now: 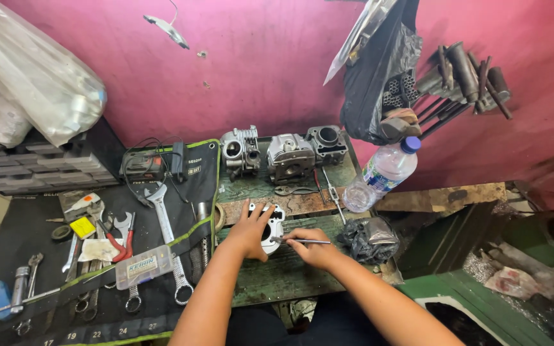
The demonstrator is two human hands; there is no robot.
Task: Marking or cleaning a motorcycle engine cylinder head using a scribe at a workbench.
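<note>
Engine cover point(272, 232), a pale metal part, lies under the left hand point(249, 232), whose spread fingers press it down; just right of it, the right hand point(313, 248) pinches a thin metal rod point(302, 241) touching its edge.

A repair workshop is shown: spanners point(168, 247) are laid out on a black tool mat point(27, 237), engine parts point(290, 156) are lined up on a worn wooden bench point(277, 282), and metal rods point(463, 83) are hung on the pink wall point(258, 57)

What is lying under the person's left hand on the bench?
A white metal engine part lies under the left hand, on the wooden bench. The palm covers its left side, so that portion is hidden.
</note>
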